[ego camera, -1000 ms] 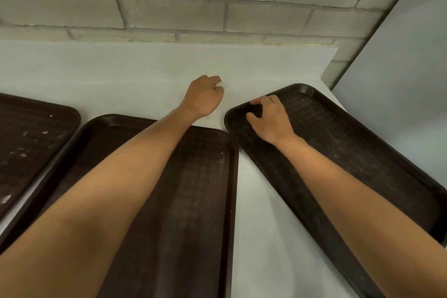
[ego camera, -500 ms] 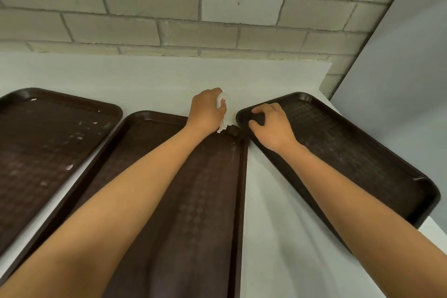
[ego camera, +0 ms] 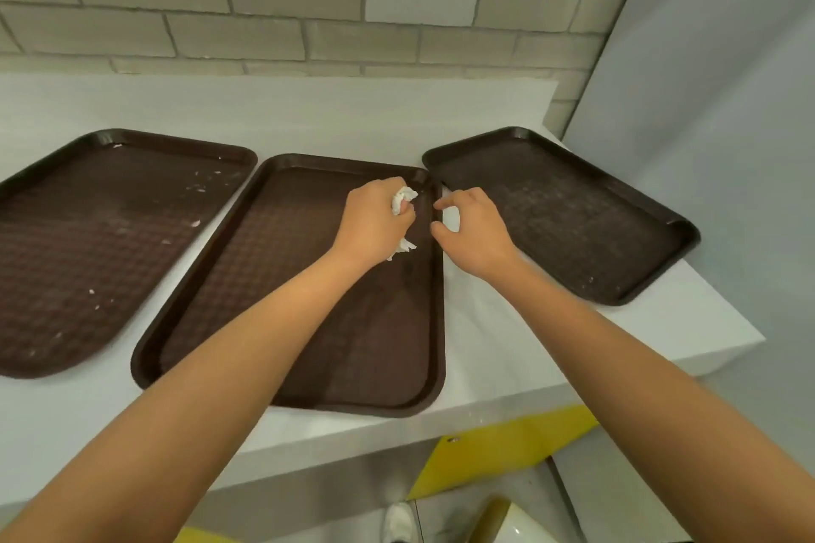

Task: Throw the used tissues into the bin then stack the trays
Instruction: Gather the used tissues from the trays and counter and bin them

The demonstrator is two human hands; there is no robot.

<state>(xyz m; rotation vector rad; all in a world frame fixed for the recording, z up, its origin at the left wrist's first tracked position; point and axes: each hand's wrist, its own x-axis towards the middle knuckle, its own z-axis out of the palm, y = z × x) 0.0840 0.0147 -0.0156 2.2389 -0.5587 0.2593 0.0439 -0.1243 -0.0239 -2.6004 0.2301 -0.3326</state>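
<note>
Now left hand (ego camera: pixel 375 221) is back over the middle tray (ego camera: pixel 388 344) gripping a crumpled tissue (ego camera: pixel 403 199); right hand (ego camera: pixel 475 231) released, bin next.

White counter (ego camera: pixel 308 115), long side against the brick wall (ego camera: pixel 264 13) at 12 o'clock, end edge at 3 o'clock. Three dark brown trays lie flat on it, none stacked. Left tray (ego camera: pixel 101 242) at 9 o'clock, speckled with white bits. Middle tray (ego camera: pixel 273 242) at centre, near short end by the counter's front edge at 6 o'clock. Right tray (ego camera: pixel 573 216) at 2 o'clock, angled, its far corner just beside the middle tray's; contact unclear.
</note>
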